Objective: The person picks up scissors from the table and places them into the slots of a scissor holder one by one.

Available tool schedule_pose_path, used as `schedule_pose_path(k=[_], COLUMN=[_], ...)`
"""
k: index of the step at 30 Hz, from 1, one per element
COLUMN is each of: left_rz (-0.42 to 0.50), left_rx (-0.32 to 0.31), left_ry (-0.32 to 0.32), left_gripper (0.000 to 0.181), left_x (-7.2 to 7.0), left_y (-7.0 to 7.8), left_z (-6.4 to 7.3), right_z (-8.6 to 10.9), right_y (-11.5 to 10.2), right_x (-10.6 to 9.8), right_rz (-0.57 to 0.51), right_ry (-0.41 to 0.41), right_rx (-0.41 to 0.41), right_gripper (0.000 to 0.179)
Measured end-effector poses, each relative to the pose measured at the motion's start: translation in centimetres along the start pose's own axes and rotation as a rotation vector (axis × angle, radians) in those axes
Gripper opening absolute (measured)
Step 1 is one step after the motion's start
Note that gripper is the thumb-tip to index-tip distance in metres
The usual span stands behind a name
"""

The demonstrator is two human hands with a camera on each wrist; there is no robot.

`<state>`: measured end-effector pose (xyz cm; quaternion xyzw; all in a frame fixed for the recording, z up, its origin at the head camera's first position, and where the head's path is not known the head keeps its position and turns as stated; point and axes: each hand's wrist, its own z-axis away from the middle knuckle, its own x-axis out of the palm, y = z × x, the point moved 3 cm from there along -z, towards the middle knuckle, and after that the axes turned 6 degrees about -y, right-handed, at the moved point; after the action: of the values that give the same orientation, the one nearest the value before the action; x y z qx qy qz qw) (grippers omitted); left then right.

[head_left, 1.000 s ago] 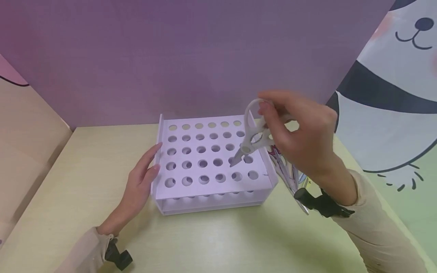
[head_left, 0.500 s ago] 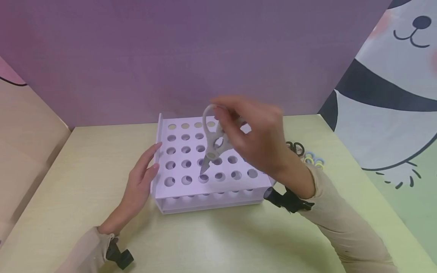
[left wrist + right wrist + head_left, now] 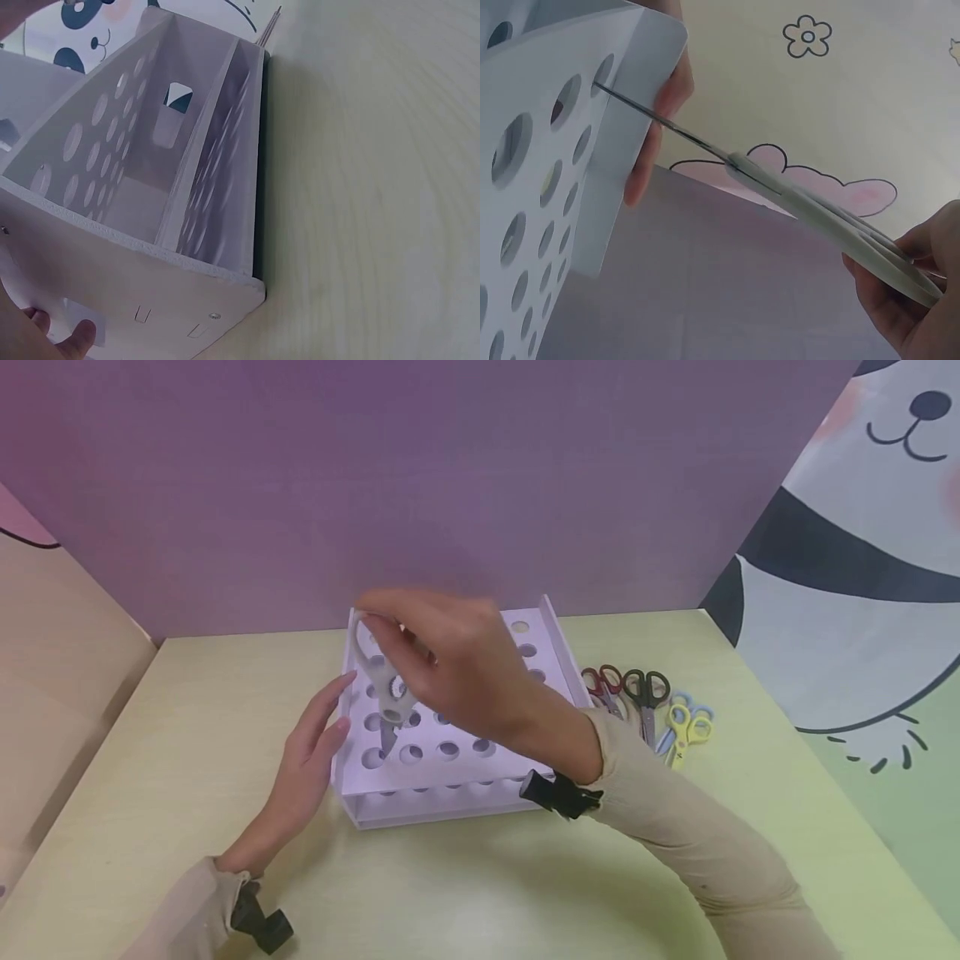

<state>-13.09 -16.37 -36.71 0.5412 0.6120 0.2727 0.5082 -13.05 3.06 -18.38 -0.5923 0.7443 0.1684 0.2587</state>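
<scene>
A right hand (image 3: 461, 660), at the centre of the head view, pinches one looped handle of the off-white plastic-handled scissors (image 3: 392, 715) between thumb and fingers. The scissors point downward, their metal tip at the lower-left hole of the white rack (image 3: 465, 768) with rows of round holes; whether the tip has entered cannot be told. The left hand (image 3: 306, 762), left of centre, has a wide, loose grip, thumb and fingers touching the outer face of the rack's left side panel (image 3: 150, 277), beside its cutout. Right of the rack, on the pale wood-grain worktop (image 3: 450, 893), lie dark red-handled scissors (image 3: 610, 700), black-handled scissors (image 3: 647, 702), light blue scissors (image 3: 664, 742) and yellow scissors (image 3: 678, 740), the last two overlapping. A plain purple backdrop (image 3: 450, 485) fills the top.
</scene>
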Motion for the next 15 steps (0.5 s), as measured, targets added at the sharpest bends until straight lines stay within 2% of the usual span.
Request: schedule_pose_path(k=[4,7,10,15], left_rz=[0.015,0.027,0.045,0.067], left_rx=[-0.008,-0.003,0.011,0.013], left_ry=[-0.01,0.01,0.015,-0.013], left_gripper=[0.048,0.048,0.049,0.051], left_x=[-0.2,-0.3,-0.2,0.2], left_y=[0.0,-0.1,-0.3,-0.4], left_z=[0.1,0.0,0.0,0.1], right_z=[-0.3,-0.2,0.3,1.4], right_y=[-0.4,-0.7,-0.9,-0.7], right_x=[1.3,2.3,3.3,4.8], right_rz=[0.022,0.051,0.087,0.125], right_ry=[-0.05,-0.097,-0.15,-0.209], right_rx=[-0.002,-0.007,-0.019,-0.026], right_gripper=[0.015,0.017,0.018,0.018])
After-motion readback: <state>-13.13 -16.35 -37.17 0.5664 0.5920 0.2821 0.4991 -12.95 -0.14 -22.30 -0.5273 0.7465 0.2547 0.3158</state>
